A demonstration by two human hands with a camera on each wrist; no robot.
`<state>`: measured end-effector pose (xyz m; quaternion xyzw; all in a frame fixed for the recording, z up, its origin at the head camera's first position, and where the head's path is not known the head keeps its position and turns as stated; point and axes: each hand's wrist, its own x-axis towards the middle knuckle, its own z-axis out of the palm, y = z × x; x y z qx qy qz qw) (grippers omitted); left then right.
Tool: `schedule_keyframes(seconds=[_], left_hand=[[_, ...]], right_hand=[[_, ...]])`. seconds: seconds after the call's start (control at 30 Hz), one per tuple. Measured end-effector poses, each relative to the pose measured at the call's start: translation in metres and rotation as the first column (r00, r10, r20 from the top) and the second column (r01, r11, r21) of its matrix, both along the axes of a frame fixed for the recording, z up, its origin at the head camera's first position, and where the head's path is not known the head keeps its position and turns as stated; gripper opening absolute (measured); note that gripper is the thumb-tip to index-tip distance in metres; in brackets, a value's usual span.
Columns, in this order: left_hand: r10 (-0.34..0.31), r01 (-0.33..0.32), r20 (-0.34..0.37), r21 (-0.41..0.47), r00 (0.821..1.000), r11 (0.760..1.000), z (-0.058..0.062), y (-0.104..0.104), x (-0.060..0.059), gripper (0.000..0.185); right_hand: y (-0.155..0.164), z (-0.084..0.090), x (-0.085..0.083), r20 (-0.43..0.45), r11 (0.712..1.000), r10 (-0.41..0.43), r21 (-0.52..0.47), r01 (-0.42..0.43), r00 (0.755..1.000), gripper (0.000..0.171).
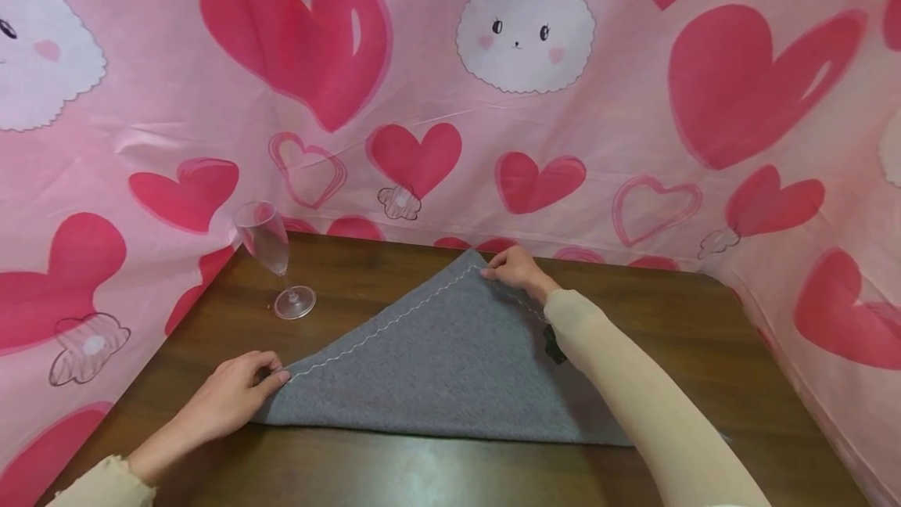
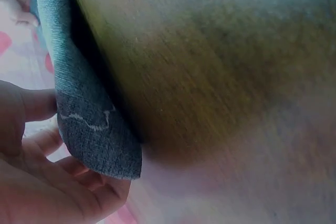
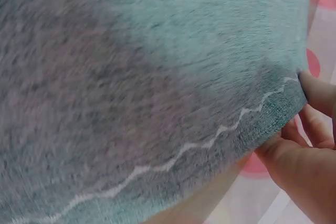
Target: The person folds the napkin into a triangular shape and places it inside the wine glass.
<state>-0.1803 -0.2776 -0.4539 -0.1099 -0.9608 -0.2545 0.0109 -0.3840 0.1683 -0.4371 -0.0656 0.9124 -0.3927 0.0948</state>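
Pinching grey cloth (image 1: 450,366) corners, left hand (image 1: 235,393), right hand (image 1: 517,268), sleeve hiding right edge.

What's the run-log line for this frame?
left hand: pinches grey cloth corner | right hand: pinches far corner | glass: upright, apart

1. A dark brown wooden surface (image 1: 366,468) with a rounded far-right corner.
2. Pink sheeting (image 1: 605,124) printed with red hearts and white bunnies, draped behind and at both sides.
3. Soft, even lighting.
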Motion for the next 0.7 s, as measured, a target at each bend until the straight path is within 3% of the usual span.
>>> schedule_keyframes(seconds=[0.3, 0.7], left_hand=[[-0.05, 0.05, 0.071, -0.008, 0.996, 0.999, 0.005, -0.003, 0.001, 0.023], [-0.176, 0.176, 0.048, -0.001, 0.983, 0.984, 0.009, -0.026, 0.008, 0.027]], right_hand=[[0.021, -0.001, 0.004, -0.047, 0.996, 0.043, 0.086, -0.039, 0.998, 0.023], [0.006, -0.006, -0.004, -0.021, 1.0, 0.009, 0.0, -0.009, 1.0, 0.023]])
